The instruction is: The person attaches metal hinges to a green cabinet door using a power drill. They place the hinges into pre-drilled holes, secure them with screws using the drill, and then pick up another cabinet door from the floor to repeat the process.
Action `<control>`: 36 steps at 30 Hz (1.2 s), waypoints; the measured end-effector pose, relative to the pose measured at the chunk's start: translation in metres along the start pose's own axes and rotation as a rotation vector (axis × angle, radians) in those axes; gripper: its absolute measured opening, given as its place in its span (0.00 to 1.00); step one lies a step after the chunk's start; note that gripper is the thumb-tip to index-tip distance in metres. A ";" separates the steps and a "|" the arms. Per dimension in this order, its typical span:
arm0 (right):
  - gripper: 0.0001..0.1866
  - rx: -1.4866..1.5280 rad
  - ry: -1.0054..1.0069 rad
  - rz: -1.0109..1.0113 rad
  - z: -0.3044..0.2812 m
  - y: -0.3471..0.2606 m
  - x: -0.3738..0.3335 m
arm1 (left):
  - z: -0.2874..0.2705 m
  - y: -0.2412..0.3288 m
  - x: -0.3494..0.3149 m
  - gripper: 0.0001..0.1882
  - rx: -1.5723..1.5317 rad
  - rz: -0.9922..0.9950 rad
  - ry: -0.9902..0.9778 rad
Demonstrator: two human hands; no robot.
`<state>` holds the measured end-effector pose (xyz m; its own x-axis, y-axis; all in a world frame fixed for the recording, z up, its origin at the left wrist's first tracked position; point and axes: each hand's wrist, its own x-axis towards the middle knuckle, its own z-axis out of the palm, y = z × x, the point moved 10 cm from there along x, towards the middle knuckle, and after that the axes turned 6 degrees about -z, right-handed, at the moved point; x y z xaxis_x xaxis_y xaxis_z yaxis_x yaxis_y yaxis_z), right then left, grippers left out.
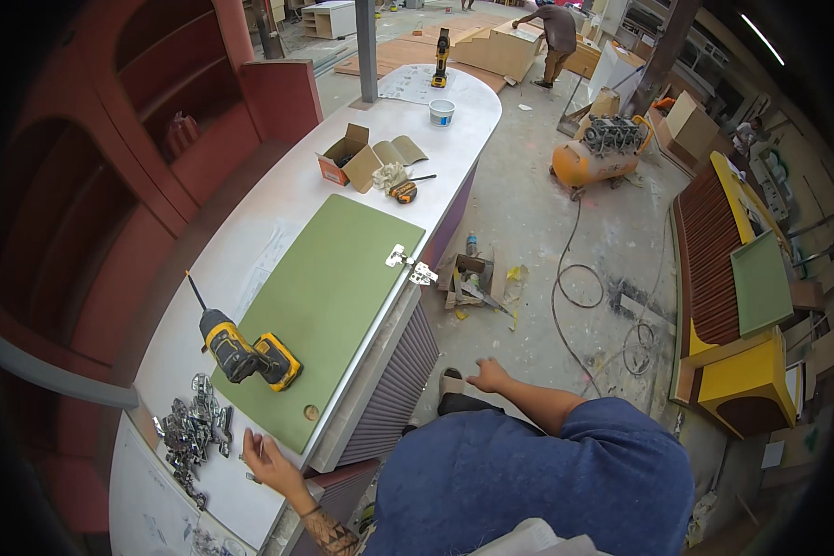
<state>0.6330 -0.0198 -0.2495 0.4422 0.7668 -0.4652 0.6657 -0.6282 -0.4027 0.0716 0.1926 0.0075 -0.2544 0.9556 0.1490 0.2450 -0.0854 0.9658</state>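
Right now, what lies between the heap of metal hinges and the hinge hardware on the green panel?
The head view shows the yellow drill resting there on the green panel, then bare panel up to the hinge hardware.

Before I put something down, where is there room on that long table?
The middle of the green panel is bare, between the nearer drill and the hinge. So is white tabletop between the open box and the white tub. It's crowded around the metal pile.

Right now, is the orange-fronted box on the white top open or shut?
Open. The box, beyond the green panel, has its flaps raised and spread; its dark inside shows.
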 end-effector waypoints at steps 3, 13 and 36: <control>0.35 -0.026 -0.205 0.183 0.036 0.069 -0.014 | -0.045 -0.037 -0.009 0.20 0.000 -0.135 0.067; 0.30 0.190 -0.316 0.043 0.062 0.040 -0.042 | -0.172 0.019 0.006 0.15 0.111 0.082 0.539; 0.34 0.000 -0.315 -0.232 0.072 -0.078 0.008 | -0.078 -0.066 0.044 0.18 0.941 0.171 -0.171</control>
<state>0.5414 0.0265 -0.2786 0.0738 0.8106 -0.5809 0.7266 -0.4426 -0.5254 -0.0291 0.2182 -0.0334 -0.0246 0.9856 0.1673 0.9331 -0.0374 0.3577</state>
